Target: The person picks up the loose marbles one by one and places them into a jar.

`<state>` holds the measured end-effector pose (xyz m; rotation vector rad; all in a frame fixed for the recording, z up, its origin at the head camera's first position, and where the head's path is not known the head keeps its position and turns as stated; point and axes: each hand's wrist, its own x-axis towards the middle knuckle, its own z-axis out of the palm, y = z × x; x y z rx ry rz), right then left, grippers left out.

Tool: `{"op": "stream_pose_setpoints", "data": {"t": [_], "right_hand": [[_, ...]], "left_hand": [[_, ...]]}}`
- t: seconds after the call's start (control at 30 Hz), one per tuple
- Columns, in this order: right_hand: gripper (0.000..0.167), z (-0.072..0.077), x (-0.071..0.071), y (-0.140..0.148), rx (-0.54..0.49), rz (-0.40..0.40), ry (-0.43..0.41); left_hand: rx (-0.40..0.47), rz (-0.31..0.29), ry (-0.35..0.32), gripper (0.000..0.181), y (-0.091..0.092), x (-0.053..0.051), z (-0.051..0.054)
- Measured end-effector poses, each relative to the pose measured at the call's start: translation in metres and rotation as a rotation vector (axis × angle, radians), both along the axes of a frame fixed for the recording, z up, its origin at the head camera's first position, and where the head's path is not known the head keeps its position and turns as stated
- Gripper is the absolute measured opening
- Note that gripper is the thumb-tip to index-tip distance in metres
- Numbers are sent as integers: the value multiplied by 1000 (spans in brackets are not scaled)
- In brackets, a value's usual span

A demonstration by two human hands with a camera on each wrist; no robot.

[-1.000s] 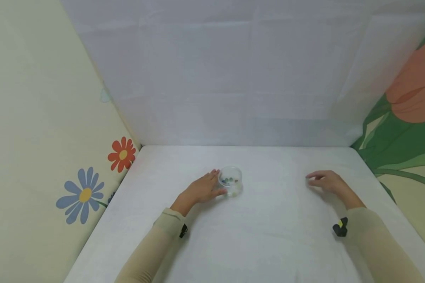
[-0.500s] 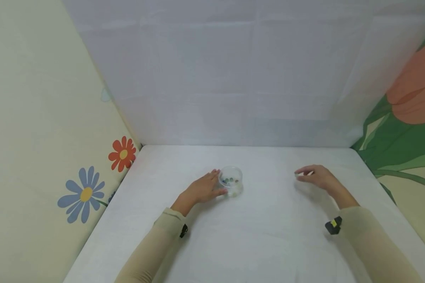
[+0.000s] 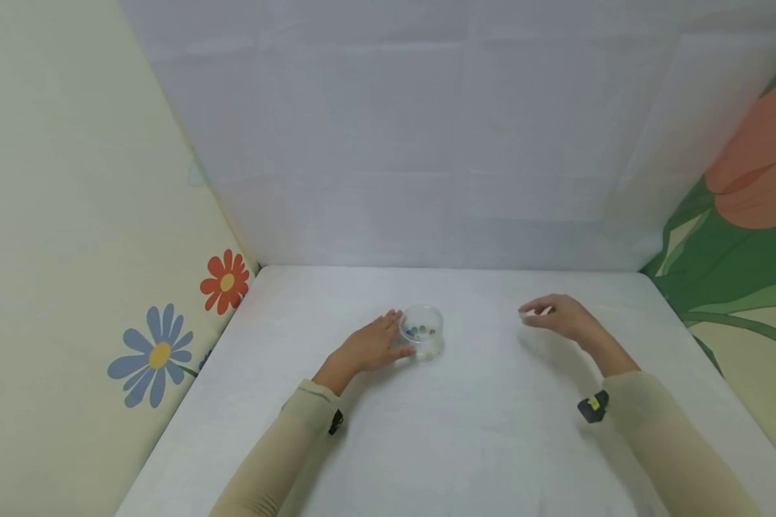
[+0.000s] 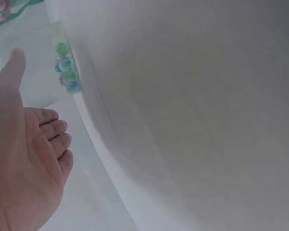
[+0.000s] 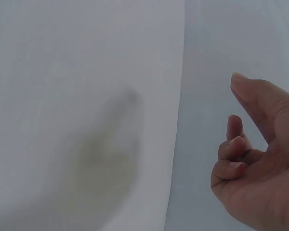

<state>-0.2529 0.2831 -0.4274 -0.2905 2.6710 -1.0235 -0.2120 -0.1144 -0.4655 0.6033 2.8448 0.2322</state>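
Note:
In the head view a clear plastic cup (image 3: 432,346) stands on the white-covered table, with several coloured glass marbles (image 4: 67,76) at its bottom. My left hand (image 3: 368,346) rests against the cup's left side, its fingers nearly straight and its thumb along the near side. The left wrist view has the thumb in front of the cup wall and the fingers beside it. To the right of the cup, my right hand (image 3: 565,317) is held above the table and pinches a small pale-green marble (image 3: 522,313) between thumb and fingertips. The right wrist view does not show that marble.
White cloth covers the table (image 3: 465,431), and a white sheet (image 3: 440,143) hangs behind its back edge. Flower-printed cloth (image 3: 158,355) flanks the left side, and a large tulip print (image 3: 737,258) the right. A black wrist device (image 3: 593,406) sits at the right cuff.
My right hand has moved left toward the cup, and slightly away from me, carrying the marble. The left hand and the cup stay in place.

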Motion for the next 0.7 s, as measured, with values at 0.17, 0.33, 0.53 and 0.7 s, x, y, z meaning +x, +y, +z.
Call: {"op": "stream_pose_setpoints", "data": {"t": [0.17,0.33,0.53,0.7], "right_hand": [[42,4,-1,-10,0,13,-4],[38,6,-3,-23,0,19,7],[34,10,-4,-41,-40,40,22],[33,12,-6,-58,-55,63,19]], "left_hand": [[-5,3,-3,93,0,0,-1],[-10,1,1,93,-1,-1,-2],[-3,-7,14,93,-1,-2,-4],[8,-11,21,93,-1,-3,-5]]}}
